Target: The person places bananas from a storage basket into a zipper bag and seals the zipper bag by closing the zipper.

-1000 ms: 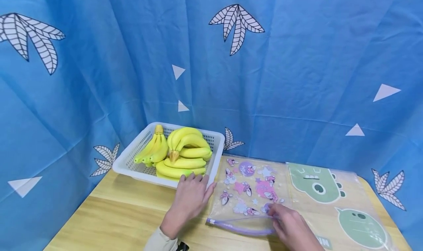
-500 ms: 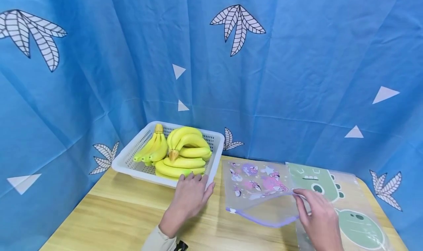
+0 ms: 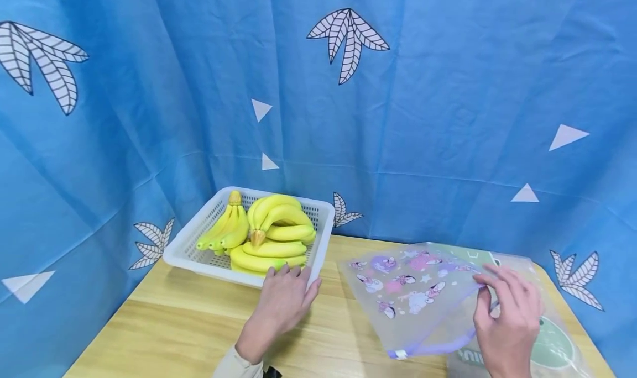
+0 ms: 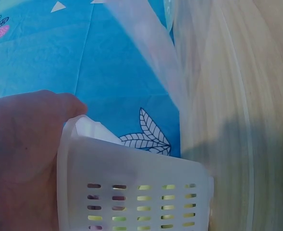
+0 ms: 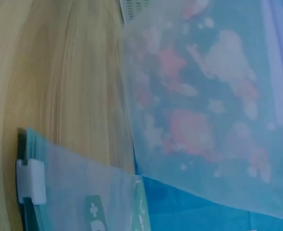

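A white perforated plastic basket (image 3: 209,269) holds several bunches of yellow bananas (image 3: 286,215). My left hand (image 3: 281,298) grips its front rim near the right corner, fingers bent over the edge; in the left wrist view the hand (image 4: 23,154) lies against the basket's rim beside the slotted wall (image 4: 131,161). My right hand (image 3: 512,317) pinches the purple-edged opening of a clear zipper bag (image 3: 413,289) printed with pink and purple figures. The bag is lifted and slanted, its white slider (image 3: 398,355) at the lower corner. In the right wrist view the printed bag (image 5: 203,96) fills the right side.
A second clear zipper bag with green cartoon prints (image 3: 552,342) lies at the right of the wooden table (image 3: 174,323), partly under the lifted bag. Its white slider (image 5: 31,183) shows in the right wrist view. A blue patterned curtain (image 3: 448,118) hangs behind the table.
My right hand has lifted the purple-edged bag off the table and drawn it right, turning it over the green-printed bag. My left hand has stayed on the basket rim.
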Motion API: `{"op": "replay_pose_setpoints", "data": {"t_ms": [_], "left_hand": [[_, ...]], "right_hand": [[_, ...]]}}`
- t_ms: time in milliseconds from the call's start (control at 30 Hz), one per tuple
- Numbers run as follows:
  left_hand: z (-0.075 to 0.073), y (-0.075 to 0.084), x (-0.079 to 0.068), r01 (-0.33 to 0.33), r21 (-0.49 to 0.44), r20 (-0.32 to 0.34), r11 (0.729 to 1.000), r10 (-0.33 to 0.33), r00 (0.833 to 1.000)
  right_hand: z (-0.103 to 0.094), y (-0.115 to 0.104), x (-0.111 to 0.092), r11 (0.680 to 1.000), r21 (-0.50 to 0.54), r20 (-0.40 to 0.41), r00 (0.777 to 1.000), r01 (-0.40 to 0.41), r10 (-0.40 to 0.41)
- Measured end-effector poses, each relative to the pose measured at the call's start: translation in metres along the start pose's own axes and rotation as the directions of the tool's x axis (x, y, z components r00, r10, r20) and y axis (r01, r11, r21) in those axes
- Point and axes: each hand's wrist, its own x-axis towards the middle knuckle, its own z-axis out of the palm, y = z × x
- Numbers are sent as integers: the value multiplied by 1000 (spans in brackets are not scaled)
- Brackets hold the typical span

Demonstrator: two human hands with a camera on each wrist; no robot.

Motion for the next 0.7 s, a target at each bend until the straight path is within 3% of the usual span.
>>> {"op": "replay_pose_setpoints", "data": {"t_ms": [67, 133, 233, 333, 367, 433, 467, 567, 667, 700], "left_hand": [[0, 0, 0, 2, -6, 1, 1000, -2, 1000], [1, 0, 0, 3, -6, 0, 1000, -3, 1000], [2, -1, 0, 0, -8, -3, 1000, 0, 1000], [2, -1, 0, 3, -14, 3, 1000, -3, 1000], [2, -2, 0, 4, -14, 4, 1000, -4, 1000], [2, -2, 1, 5, -18, 2, 1000, -5, 1000], [2, -1, 1, 5, -18, -1, 1000, -5, 1000], [1, -1, 1, 4, -18, -16, 1000, -4, 1000], [1, 0, 2, 2, -18, -29, 1000, -2, 1000], [1, 1, 2, 0, -16, -32, 1000, 0, 999]], "right_hand": [[-2, 2, -1, 993, 8, -37, 992, -118, 118], [-4, 5, -2, 957, 56, -36, 958, -283, 286], [-6, 10, -3, 862, 112, -29, 865, -495, 501], [-6, 18, -4, 757, 218, -8, 775, -616, 632], [-5, 20, -4, 709, 259, 7, 736, -655, 677], [-5, 24, -4, 592, 354, 57, 648, -724, 759], [-5, 25, -4, 511, 412, 98, 594, -754, 798], [-6, 29, 0, 265, 455, 228, 399, -850, 888], [-8, 33, 1, 43, 508, 359, 257, -860, 897], [-8, 35, 1, -22, 544, 389, 229, -839, 892]]}}
